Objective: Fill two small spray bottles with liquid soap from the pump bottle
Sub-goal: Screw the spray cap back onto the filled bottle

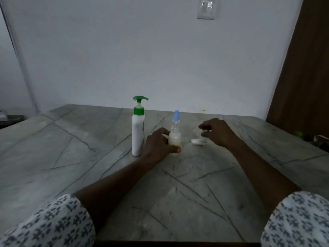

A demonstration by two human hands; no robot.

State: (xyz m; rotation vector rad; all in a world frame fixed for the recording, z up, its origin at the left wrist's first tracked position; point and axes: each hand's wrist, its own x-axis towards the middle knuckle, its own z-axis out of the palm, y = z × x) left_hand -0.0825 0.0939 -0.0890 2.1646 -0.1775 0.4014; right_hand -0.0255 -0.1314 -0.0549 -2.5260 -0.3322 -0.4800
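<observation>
A white pump bottle [137, 134] with a green pump head stands upright on the marble table [71, 157]. Right beside it stands a small clear spray bottle [175, 138] with a blue top, holding yellowish soap in its lower part. My left hand [158, 145] grips this bottle around its lower body, thumb across the front. My right hand [217, 132] hovers to the right with loosely curled fingers and holds nothing. Just below its fingers a small clear object [198, 141] lies on its side, perhaps the second bottle; it is blurred.
The table runs back to a white wall with a switch plate [206, 9]. A brown wooden panel [302, 77] stands at the right. Dark items lie at the table's far right edge [313, 138] and at the far left [7, 118].
</observation>
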